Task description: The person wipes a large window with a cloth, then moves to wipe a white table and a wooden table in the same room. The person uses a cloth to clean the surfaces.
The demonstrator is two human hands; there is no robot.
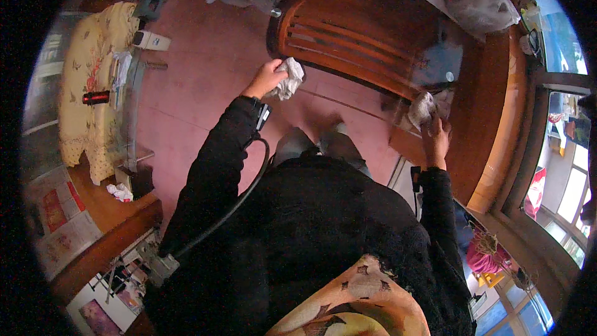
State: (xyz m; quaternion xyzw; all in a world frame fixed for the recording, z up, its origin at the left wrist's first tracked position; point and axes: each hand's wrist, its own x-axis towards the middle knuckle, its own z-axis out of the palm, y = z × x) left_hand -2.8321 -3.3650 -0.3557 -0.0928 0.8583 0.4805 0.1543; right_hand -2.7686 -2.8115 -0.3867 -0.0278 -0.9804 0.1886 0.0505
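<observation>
My left hand [269, 78] grips a crumpled whitish cloth or wad of paper [290, 81]. It is held out near the rounded end of a slatted wooden bench [336, 39]. On the other side, my right hand [436, 137] holds a second crumpled whitish wad [422, 111] by the bench's right end, close to a wooden ledge [461, 163]. Whether this wad touches the bench or the ledge I cannot tell. Both my forearms are in black sleeves, each with a small dark device at the wrist.
To the left stands a table with a yellow patterned tablecloth [77, 121] and a dark red-lit object [96, 98]. Near it is a small white bin [153, 40]. Plastic bags [471, 2] lie beyond the bench at the right, beside windows [559, 32]. The floor [182, 88] is reddish.
</observation>
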